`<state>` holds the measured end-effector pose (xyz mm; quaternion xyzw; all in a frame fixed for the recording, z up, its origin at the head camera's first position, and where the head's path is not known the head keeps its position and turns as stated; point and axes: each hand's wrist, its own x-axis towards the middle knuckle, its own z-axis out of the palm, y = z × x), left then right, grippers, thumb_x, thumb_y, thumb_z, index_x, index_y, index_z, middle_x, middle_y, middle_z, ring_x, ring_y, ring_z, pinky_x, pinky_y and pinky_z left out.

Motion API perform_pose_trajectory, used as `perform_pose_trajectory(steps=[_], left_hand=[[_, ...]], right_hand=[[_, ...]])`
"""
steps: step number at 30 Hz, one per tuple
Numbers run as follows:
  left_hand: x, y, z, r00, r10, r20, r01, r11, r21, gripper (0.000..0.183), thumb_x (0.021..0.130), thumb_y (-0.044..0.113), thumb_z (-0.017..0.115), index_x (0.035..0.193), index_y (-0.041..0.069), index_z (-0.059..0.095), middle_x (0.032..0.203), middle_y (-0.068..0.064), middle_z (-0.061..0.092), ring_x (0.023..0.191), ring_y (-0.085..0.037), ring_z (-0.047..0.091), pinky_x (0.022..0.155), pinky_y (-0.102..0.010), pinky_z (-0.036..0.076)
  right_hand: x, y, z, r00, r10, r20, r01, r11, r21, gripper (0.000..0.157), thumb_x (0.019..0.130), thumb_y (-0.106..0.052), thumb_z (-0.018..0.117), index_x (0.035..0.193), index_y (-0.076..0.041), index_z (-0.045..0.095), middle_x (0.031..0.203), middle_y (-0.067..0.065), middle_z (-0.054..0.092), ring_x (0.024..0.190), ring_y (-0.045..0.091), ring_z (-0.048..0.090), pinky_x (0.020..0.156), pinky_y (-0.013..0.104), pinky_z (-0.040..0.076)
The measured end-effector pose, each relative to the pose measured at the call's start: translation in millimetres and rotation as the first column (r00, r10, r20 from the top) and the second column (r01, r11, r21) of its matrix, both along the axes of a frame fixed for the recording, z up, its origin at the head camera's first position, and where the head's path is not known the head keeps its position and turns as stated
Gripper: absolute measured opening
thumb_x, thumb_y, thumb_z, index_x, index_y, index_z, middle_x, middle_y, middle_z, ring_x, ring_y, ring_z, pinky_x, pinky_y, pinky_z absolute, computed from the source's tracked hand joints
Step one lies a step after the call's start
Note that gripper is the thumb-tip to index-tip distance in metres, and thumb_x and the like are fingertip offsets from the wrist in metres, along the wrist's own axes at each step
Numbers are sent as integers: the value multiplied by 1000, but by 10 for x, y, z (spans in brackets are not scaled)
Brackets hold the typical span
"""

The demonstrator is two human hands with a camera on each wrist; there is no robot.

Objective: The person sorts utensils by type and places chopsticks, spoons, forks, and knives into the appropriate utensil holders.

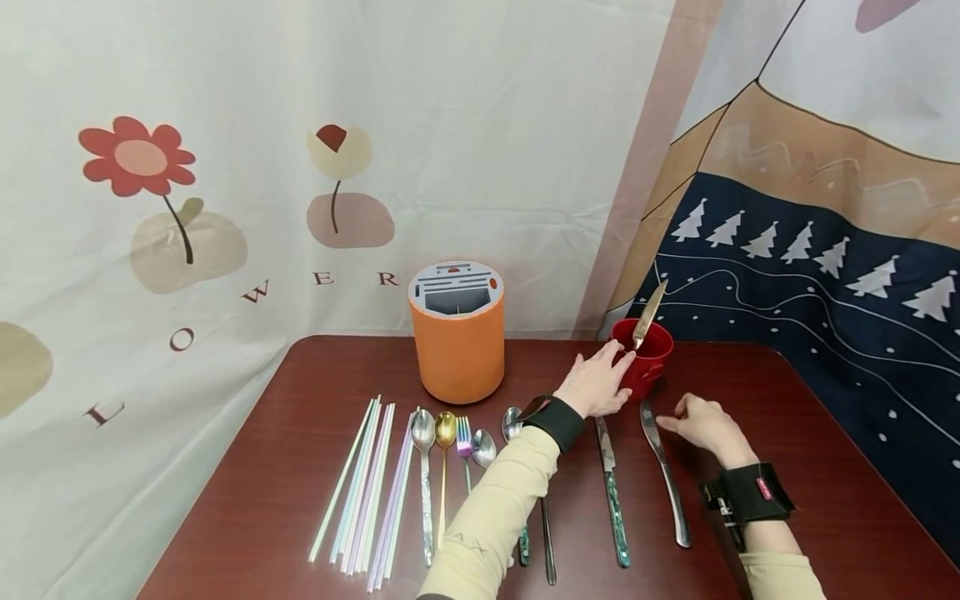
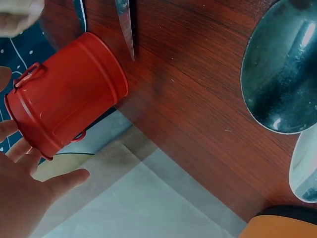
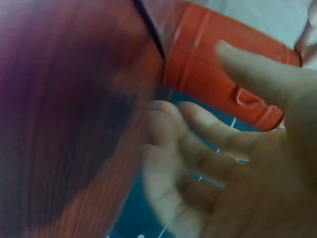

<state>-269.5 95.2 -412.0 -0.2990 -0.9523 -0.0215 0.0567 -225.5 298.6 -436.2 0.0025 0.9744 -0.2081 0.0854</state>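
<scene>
A small red bucket point(image 1: 643, 360) with side handles stands at the back right of the table. A gold-coloured knife point(image 1: 651, 313) leans in it, blade up. My left hand point(image 1: 596, 379) reaches to the bucket with fingertips right at its rim; in the left wrist view the thumb is stretched away from it. Right of the bucket, my right hand point(image 1: 705, 427) hovers with loosely bent fingers and nothing between them. The nearest piece to it is a silver table knife point(image 1: 666, 475). Left of that lies a knife with a green patterned handle point(image 1: 613, 492).
An orange cylindrical cutlery holder point(image 1: 459, 354) with a slotted grey top stands at the back middle. Several pale chopsticks point(image 1: 367, 492) lie on the left. Beside them are a silver spoon point(image 1: 423, 433), a gold spoon point(image 1: 446, 429) and an iridescent fork point(image 1: 464, 437). My left forearm covers other cutlery.
</scene>
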Motion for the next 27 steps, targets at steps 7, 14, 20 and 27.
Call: perform_pose_trajectory(steps=[7,14,20,27], left_hand=[[5,-23,12,1000,2,22,-2,1000,-1,63,93,44,51,149,27,29,153,3,30,140,-9,36,108,-43,40],[3,-31,4,1000,0,24,-1,1000,8,63,93,43,52,149,27,29,154,3,30,141,-10,34,108,-43,41],[16,-29,14,1000,2,25,-2,1000,7,63,93,43,52,149,27,29,154,3,30,142,-9,32,108,-41,41],[20,-39,25,1000,1,24,-1,1000,10,64,92,43,53,149,26,29,154,2,30,141,-10,34,107,-42,42]], right_hand=[[152,-170,-49,991,44,126,-46,999,17,33,82,-28,71,84,1,56,70,8,55,62,19,52,53,30,42],[196,-273,-91,993,24,115,-26,1000,16,23,80,-20,73,74,-2,60,64,6,57,55,15,56,50,28,44],[220,-341,-68,992,5,127,-6,1000,1,19,80,-13,70,67,-4,60,57,3,53,53,15,53,50,27,41],[237,-369,-43,988,-49,147,56,997,-49,15,80,-9,67,75,0,56,63,7,58,55,16,56,52,27,44]])
